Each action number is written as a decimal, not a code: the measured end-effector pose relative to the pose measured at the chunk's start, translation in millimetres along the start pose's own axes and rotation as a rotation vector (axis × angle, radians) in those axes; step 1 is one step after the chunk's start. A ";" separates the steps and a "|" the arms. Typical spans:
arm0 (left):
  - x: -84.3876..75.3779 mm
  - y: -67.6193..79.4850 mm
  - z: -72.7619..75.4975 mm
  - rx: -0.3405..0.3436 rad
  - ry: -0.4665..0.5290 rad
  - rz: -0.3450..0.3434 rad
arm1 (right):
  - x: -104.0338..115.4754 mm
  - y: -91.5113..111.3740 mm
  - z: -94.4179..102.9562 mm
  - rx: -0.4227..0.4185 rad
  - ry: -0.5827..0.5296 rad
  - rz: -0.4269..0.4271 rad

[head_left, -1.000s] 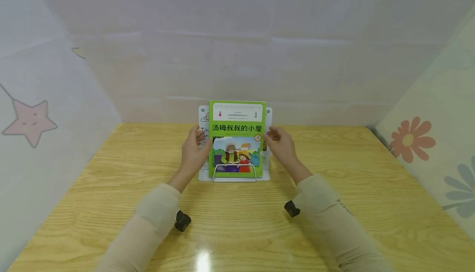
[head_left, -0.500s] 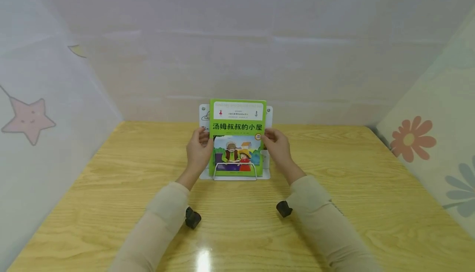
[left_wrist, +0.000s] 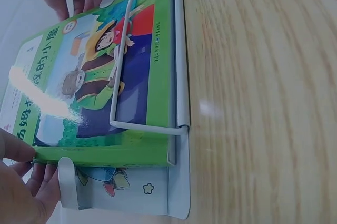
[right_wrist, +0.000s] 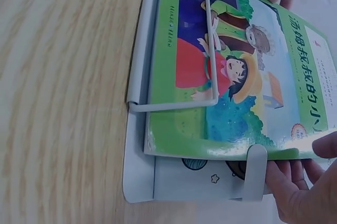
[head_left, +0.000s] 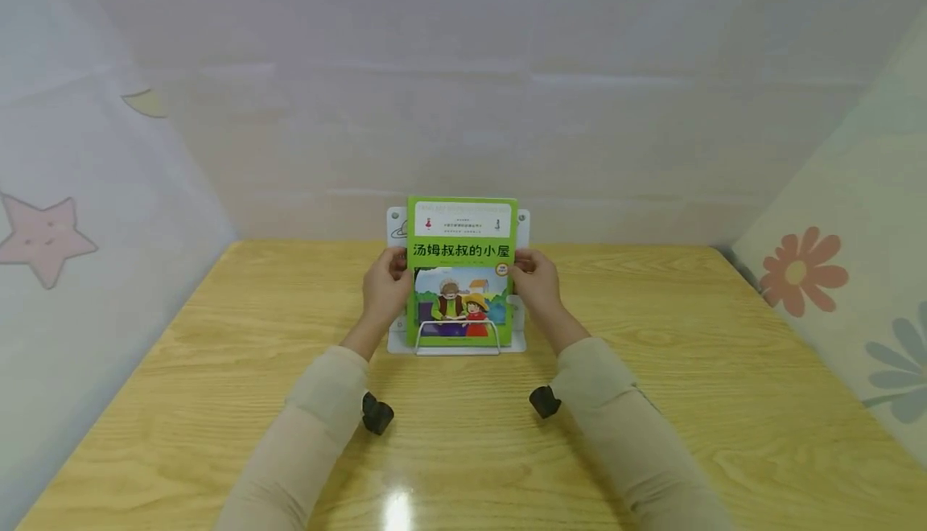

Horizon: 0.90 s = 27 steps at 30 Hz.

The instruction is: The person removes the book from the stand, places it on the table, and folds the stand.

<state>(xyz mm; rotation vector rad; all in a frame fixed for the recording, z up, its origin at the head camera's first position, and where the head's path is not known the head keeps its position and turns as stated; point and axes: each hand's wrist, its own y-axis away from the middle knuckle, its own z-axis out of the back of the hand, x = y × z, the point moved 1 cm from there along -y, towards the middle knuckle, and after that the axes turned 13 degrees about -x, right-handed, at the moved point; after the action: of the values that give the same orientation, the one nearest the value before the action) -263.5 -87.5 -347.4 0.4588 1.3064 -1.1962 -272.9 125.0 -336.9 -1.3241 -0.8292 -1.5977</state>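
A green picture book (head_left: 462,281) is held upright, tilted slightly back, on a white stand (head_left: 397,343) at the far part of a wood-grained table (head_left: 463,450). Its left edge is gripped by the left hand (head_left: 385,290) and its right edge by the right hand (head_left: 537,286), the two hands being kept apart by the book's width. On each side the thumb is set at the front edge of the cover, while the other fingers are curled in behind it; whether the stand's back panel is also touched by them cannot be told. The lower part of the cover is crossed by a white wire loop (right_wrist: 174,106), and the book's bottom edge is placed behind it, along the stand's ledge. In the left wrist view, a rounded white tab (left_wrist: 67,182) is seen just beside the left fingers, and a matching tab (right_wrist: 256,168) is shown near the right fingers in the right wrist view. On the cover, a bearded figure and a child in a red dress and yellow hat are pictured beneath a line of large dark characters. Both forearms are covered by pale sleeves (head_left: 329,402), and a pale backdrop (head_left: 463,129) is hung behind, its left side printed with a pink star (head_left: 47,237).
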 end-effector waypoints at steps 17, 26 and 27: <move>0.0 -5.5 1.7 -0.009 0.117 0.110 | 4.7 -8.1 -3.8 -0.060 -0.051 -0.133; -3.4 -7.7 5.0 -0.018 0.151 0.109 | 13.9 -5.1 -1.7 -0.042 -0.073 -0.113; -4.1 -7.6 5.8 -0.017 0.154 0.106 | 14.2 -5.4 -1.9 -0.044 -0.076 -0.113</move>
<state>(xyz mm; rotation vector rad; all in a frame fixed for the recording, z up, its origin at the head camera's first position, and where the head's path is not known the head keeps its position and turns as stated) -266.5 -93.5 -339.5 0.6103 1.4044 -1.0777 -279.2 122.5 -323.2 -1.3978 -0.9341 -1.6701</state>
